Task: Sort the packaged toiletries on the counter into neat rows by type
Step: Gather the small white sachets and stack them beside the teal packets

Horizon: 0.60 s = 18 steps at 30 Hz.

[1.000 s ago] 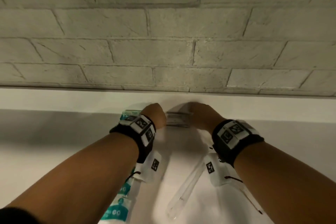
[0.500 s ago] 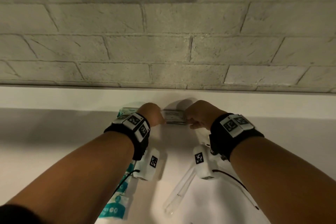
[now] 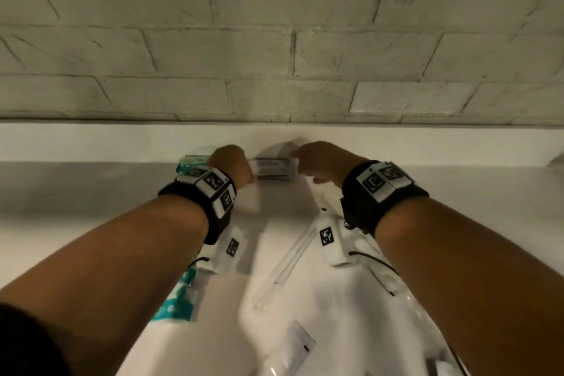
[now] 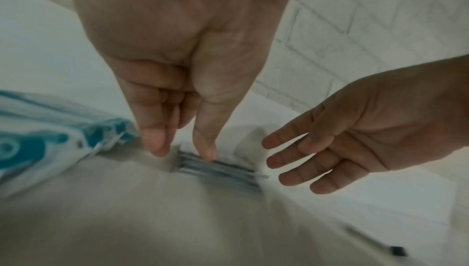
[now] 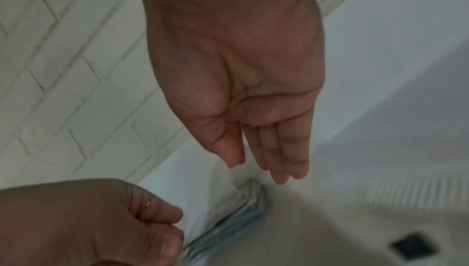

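Centrally, a flat stack of grey sachets (image 3: 272, 168) lies on the smooth white bench (image 3: 91, 192) against the painted brick wall (image 3: 274, 40). Left hand (image 4: 177, 82) touches one end with thumb and fingertip, grip loose; right hand (image 5: 243, 98) hovers open. Only the left wrist view shows the stack's layered edges, beside a teal-printed glossy packet (image 4: 38, 140)

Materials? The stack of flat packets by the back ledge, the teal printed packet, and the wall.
Stack of flat packets: probably thin card or film sachets; thin layered edges show, blurred. Teal printed packet: likely glossy plastic film, crinkled with sheen. Wall: brick or brick-look cladding, matte pale paint, recessed joints.
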Motion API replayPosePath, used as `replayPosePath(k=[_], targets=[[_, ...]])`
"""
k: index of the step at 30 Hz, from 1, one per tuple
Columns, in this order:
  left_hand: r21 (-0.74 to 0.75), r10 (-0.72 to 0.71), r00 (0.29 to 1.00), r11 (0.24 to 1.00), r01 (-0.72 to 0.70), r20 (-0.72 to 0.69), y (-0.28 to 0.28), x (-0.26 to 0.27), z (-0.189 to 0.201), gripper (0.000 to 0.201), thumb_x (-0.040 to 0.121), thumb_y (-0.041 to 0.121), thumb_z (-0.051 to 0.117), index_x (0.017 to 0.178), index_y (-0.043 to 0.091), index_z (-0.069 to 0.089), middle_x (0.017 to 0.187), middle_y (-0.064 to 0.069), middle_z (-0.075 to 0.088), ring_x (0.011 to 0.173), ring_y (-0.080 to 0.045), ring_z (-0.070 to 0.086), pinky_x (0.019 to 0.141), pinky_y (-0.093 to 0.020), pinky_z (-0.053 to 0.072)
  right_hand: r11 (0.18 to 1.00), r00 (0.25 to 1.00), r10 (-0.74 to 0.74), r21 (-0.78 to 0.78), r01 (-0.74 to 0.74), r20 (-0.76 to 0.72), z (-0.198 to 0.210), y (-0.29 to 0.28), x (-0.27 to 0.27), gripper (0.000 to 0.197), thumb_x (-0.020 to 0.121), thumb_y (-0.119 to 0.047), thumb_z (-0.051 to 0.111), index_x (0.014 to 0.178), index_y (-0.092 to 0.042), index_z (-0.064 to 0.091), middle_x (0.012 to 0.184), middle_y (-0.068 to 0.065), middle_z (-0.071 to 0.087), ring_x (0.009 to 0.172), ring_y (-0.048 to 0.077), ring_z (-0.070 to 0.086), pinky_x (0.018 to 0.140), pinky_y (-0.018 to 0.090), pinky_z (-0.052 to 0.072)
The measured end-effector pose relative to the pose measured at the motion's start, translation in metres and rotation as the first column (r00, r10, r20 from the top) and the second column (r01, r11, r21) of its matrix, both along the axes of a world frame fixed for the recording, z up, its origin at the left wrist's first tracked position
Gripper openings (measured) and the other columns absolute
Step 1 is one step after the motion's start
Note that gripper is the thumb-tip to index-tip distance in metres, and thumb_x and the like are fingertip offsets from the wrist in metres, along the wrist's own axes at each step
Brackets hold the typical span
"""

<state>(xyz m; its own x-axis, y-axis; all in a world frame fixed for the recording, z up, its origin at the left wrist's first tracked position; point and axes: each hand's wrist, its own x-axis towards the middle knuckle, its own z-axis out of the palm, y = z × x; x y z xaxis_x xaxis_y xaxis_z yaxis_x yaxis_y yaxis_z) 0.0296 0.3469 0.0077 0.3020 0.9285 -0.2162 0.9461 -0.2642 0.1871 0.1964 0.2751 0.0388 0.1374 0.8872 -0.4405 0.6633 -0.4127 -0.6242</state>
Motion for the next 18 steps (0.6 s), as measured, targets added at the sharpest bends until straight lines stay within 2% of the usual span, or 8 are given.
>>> replayPosePath(k=[2,4,7,9,11,14,16,18], targets=[[0.051,-0.030,0.998,0.998,0.027,0.064,-0.025,0.002,0.015,0.062,0.086,0.039,0.067,0.135,0.004,0.049,0.137,-0.018,0.049,0.126,-0.035,0.047,0.103,-0.039,0.040,0.996,0.994,0.036,0.074,-0.044,0.102,0.013,-0.018,0.013,0.044,0.095,-0.008,0.049,0.138,-0.017,0.050,0.140,0.009,0.050,0.128,0.027,0.049,0.102,0.034,0.042],[0.118,-0.144,0.982,0.985,0.130,0.122,-0.066,0.007,0.021,0.057,0.087,0.040,0.063,0.135,0.011,0.050,0.134,-0.017,0.049,0.123,-0.035,0.048,0.103,-0.039,0.040,0.994,0.969,0.061,0.074,-0.081,0.240,0.021,-0.051,0.032,0.040,0.095,-0.013,0.050,0.135,-0.019,0.054,0.141,0.006,0.051,0.130,0.024,0.046,0.104,0.030,0.036],[0.144,-0.343,0.932,0.934,0.326,0.120,-0.121,0.018,0.011,0.051,0.091,0.039,0.056,0.137,0.020,0.048,0.136,-0.012,0.048,0.124,-0.031,0.047,0.105,-0.035,0.037,0.994,0.836,0.103,-0.093,-0.063,0.539,0.016,-0.107,0.071,0.040,0.099,-0.025,0.045,0.134,-0.009,0.053,0.141,0.012,0.050,0.128,0.027,0.047,0.102,0.030,0.036],[0.117,-0.433,0.890,0.900,0.419,0.146,-0.143,0.027,0.003,0.048,0.091,0.034,0.055,0.138,0.023,0.048,0.139,-0.009,0.048,0.126,-0.028,0.047,0.106,-0.035,0.037,0.975,0.787,0.091,-0.214,0.053,0.610,0.005,-0.142,0.094,0.040,0.100,-0.025,0.042,0.130,-0.003,0.055,0.136,0.015,0.054,0.122,0.030,0.052,0.097,0.031,0.040],[0.067,-0.519,0.846,0.854,0.515,0.121,-0.164,0.042,0.002,0.053,0.091,0.027,0.054,0.142,0.025,0.041,0.148,-0.007,0.040,0.133,-0.028,0.040,0.111,-0.038,0.033,0.953,0.789,0.150,-0.301,0.046,0.595,-0.004,-0.180,0.099,0.040,0.098,-0.025,0.043,0.131,-0.006,0.054,0.137,0.013,0.054,0.122,0.027,0.052,0.097,0.031,0.040],[-0.107,-0.658,0.753,0.750,0.653,-0.016,-0.195,0.069,0.004,0.064,0.092,0.024,0.049,0.151,0.026,0.024,0.160,-0.003,0.016,0.147,-0.027,0.015,0.120,-0.044,0.015,0.951,0.851,0.234,-0.294,-0.099,0.469,-0.007,-0.230,0.086,0.050,0.096,-0.025,0.050,0.145,-0.021,0.040,0.151,0.003,0.039,0.135,0.021,0.039,0.106,0.029,0.031],[-0.223,-0.708,0.704,0.696,0.683,-0.056,-0.217,0.081,0.008,0.059,0.087,0.031,0.050,0.144,0.027,0.038,0.156,-0.004,0.026,0.145,-0.030,0.020,0.118,-0.046,0.019,0.974,0.906,0.192,-0.188,-0.129,0.376,-0.005,-0.258,0.082,0.054,0.093,-0.022,0.057,0.144,-0.030,0.041,0.153,-0.003,0.035,0.136,0.017,0.037,0.104,0.025,0.030],[-0.258,-0.678,0.733,0.717,0.647,-0.045,-0.233,0.078,0.008,0.052,0.085,0.032,0.049,0.137,0.030,0.047,0.149,-0.003,0.038,0.138,-0.028,0.032,0.112,-0.045,0.030,0.985,0.946,0.151,-0.120,-0.121,0.288,-0.008,-0.284,0.088,0.055,0.088,-0.022,0.065,0.139,-0.035,0.048,0.156,-0.009,0.026,0.139,0.014,0.031,0.106,0.024,0.027]])
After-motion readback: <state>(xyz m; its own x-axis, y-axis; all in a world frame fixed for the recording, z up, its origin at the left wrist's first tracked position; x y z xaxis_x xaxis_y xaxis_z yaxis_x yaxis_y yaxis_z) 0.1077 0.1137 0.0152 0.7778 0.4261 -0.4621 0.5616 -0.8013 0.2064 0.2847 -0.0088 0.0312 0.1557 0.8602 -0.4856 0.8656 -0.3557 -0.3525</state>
